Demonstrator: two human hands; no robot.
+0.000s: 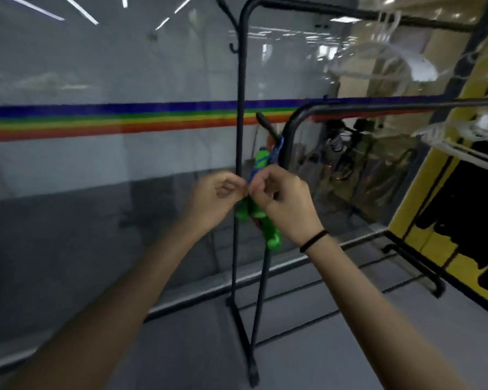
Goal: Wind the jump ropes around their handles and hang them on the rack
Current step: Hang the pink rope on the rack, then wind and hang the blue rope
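Note:
A jump rope with green handles (269, 235) and a blue cord (276, 149) hangs from a slanted peg (266, 123) on the black rack (240, 108). The cord is wound around the handles and loops up over the peg. My left hand (214, 198) and my right hand (285, 201) meet in front of the bundle, both pinching the blue cord at about mid-height. The fingers hide the middle of the handles. The picture is blurred by motion.
White plastic hangers (383, 57) hang on the rack's upper bar, more white hangers (468, 139) on the lower bar at right. A glass wall with a rainbow stripe (110, 119) stands behind. The rack's foot (251, 372) rests on the grey floor.

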